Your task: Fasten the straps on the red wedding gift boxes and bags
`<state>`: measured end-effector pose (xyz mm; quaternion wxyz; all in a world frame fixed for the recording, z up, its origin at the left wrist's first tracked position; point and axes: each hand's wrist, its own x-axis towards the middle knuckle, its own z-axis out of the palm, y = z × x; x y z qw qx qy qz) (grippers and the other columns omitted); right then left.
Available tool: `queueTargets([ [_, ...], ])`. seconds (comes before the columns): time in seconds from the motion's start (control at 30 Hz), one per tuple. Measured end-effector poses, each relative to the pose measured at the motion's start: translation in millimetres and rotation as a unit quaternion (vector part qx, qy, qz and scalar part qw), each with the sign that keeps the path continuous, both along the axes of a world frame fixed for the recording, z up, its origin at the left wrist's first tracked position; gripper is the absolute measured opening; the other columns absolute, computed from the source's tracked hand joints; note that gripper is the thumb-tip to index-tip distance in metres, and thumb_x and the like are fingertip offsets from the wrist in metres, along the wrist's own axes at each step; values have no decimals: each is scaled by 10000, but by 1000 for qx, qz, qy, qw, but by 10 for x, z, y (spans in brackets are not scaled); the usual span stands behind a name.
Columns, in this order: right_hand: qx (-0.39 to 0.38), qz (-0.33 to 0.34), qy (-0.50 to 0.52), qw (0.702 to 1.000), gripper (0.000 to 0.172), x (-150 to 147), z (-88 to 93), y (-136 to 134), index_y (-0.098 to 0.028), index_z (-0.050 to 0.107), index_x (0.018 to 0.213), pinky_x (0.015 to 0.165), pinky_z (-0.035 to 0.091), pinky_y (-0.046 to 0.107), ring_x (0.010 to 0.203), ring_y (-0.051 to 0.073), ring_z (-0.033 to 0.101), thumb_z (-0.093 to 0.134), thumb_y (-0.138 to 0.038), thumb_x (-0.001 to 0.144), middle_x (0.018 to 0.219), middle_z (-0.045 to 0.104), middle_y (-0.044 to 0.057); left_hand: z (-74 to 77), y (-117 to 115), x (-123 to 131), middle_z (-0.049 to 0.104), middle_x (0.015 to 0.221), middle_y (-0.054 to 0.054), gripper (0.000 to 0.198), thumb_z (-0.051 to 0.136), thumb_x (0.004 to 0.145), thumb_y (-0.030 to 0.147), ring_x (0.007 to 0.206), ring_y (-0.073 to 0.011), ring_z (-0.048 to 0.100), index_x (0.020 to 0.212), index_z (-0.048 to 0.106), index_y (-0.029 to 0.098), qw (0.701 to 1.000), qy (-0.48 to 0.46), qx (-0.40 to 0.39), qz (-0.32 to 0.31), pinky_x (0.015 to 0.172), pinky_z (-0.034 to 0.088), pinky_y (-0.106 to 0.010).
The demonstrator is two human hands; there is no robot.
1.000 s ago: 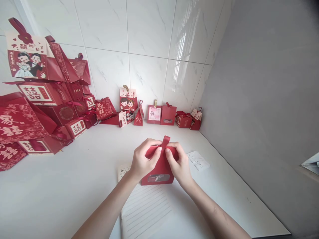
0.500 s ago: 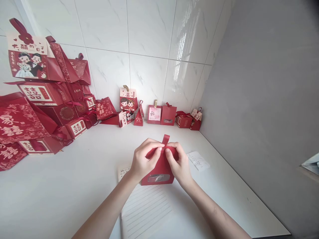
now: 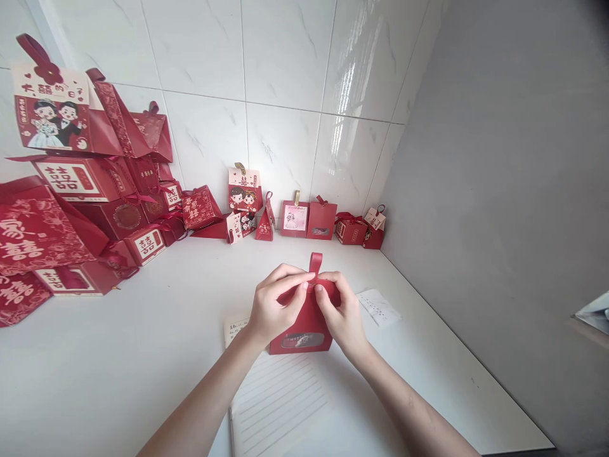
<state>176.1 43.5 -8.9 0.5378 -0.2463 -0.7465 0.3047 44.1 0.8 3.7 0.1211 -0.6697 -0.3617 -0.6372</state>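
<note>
A red gift box (image 3: 308, 317) stands upright on the table in front of me, with a clear oval window low on its near face. From its top rises a red ribbon loop (image 3: 315, 263). My left hand (image 3: 280, 301) pinches the top edge at the left of the ribbon, thumb in front. On the other side, my right hand (image 3: 340, 304) grips the same edge, its thumb close to the left one. Beneath and behind the box lies an open lined notebook (image 3: 278, 406), partly covered by my left forearm.
Stacked red gift boxes (image 3: 104, 219) fill the left side. Along the tiled wall (image 3: 280, 57) stands a row of small gift boxes (image 3: 322, 221). A slip of white paper (image 3: 379, 308) with handwriting lies right of my hands on the white table (image 3: 166, 355). A grey wall (image 3: 499, 190) bounds the right.
The ribbon loop stands slightly higher and straighter above my fingers. Both hands keep almost the same grip on the gift box.
</note>
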Motion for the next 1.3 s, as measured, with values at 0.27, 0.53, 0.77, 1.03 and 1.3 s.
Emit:
queueTargets([
  [0.27,-12,3,3,1000,120,3,0,2,-228,576,864,615,443,285,695,161,569,488,-295,909,795,622,5,11,-7,7,659,816,-18,291,543,824,28,715,-115,644,987,703,208,1000,6,6,4,629,553,-223],
  [0.53,-18,4,-1,1000,113,3,25,3,-225,574,837,589,446,278,676,156,567,494,-284,891,778,626,2,-6,-7,-19,732,877,-32,263,551,831,68,755,-140,688,975,713,217,1000,2,-24,9,660,586,-250],
  [0.77,-16,7,-2,1000,107,6,21,3,-231,575,843,609,456,287,701,163,576,494,-282,890,793,628,4,11,-15,-2,693,800,-13,253,552,831,65,703,-123,661,949,711,221,1000,-6,-20,9,621,559,-231],
  [1.03,35,-10,33,999,111,-20,-66,12,-249,519,1017,716,485,305,832,169,599,496,-250,909,936,619,19,5,-9,-2,653,768,-8,223,553,832,63,683,-118,634,933,690,207,1000,-2,-18,7,614,540,-234],
  [1.3,78,-21,24,996,79,-19,-95,30,-243,533,983,711,485,327,811,179,574,472,-258,934,887,586,33,-9,-7,-7,698,828,-26,206,535,844,88,747,-146,669,922,681,210,1000,0,-26,12,664,566,-265],
])
